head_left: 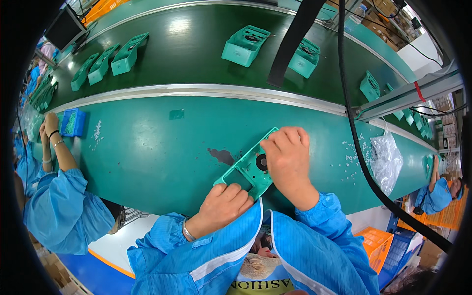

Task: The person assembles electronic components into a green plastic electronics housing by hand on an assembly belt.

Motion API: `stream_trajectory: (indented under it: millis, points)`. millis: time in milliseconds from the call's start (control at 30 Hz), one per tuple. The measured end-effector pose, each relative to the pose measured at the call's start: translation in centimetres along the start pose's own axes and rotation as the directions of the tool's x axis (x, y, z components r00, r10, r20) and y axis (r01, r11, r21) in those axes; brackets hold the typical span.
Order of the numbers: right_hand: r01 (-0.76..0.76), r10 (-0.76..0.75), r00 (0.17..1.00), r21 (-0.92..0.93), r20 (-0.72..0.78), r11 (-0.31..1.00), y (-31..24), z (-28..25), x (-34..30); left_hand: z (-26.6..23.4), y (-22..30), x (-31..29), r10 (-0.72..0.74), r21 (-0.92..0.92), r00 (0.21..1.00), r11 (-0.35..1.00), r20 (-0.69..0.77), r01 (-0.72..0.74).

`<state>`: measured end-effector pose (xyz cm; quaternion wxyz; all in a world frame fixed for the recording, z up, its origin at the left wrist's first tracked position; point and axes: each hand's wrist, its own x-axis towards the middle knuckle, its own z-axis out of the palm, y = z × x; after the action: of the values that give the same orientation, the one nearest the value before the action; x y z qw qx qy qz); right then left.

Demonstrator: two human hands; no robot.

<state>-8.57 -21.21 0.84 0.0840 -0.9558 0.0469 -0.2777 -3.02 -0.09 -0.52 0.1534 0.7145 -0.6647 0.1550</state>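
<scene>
A teal plastic housing (252, 173) with a round black speaker (261, 162) inside lies tilted across the near edge of the green worktable, close to my body. My left hand (227, 202) is closed round its lower left end, fingers curled over the rim. At the upper right end my right hand (291, 160) is closed, its fingers bent over the rim beside the speaker. Whether a small part sits between the right fingertips is hidden. A dark worn patch (221, 156) marks the tabletop left of the housing.
Beyond a metal rail, a green conveyor (182, 54) carries several teal housings (246, 45). A black cable (346, 98) hangs at the right, near a clear plastic bag (386, 160) and scattered small white pieces (351, 157). A co-worker's arm (64, 155) and a blue bin (73, 122) are at left.
</scene>
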Motion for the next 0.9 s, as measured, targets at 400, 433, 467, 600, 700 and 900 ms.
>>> stream_trajectory:
  millis: [400, 433, 467, 600, 700, 900]
  points:
    - [0.030, 0.010, 0.976, -0.178, 0.218, 0.984, -0.4, -0.7, -1.4, 0.8, -0.2, 0.0, 0.001, -0.071, 1.000, 0.997, 0.010, 0.000]
    - [0.023, -0.003, 0.986, -0.119, 0.168, 0.993, -0.2, -0.7, -1.4, 1.0, -0.4, -0.3, -0.004, -0.049, 1.000, 0.999, 0.016, 0.005]
    - [0.006, -0.002, 0.994, -0.039, 0.107, 0.999, 0.7, -1.6, -1.5, 1.1, -0.5, -0.6, 0.000, -0.037, 1.000, 0.999, 0.030, 0.001]
    - [-0.147, 0.138, 0.989, -0.202, -0.056, 0.968, 7.3, -5.0, -4.3, 1.2, -0.9, -1.0, 0.017, -0.025, 0.999, 1.000, 0.039, -0.016]
    - [-0.404, 0.394, 0.914, -0.315, -0.096, 0.859, 14.2, -8.2, -8.4, 1.0, -0.7, -0.9, 0.008, -0.053, 0.999, 0.999, 0.036, -0.006]
    - [-0.542, 0.530, 0.840, -0.186, -0.113, 0.819, 17.9, -7.9, -11.6, 1.1, -1.2, -1.1, 0.034, -0.055, 0.998, 0.998, 0.048, -0.031]
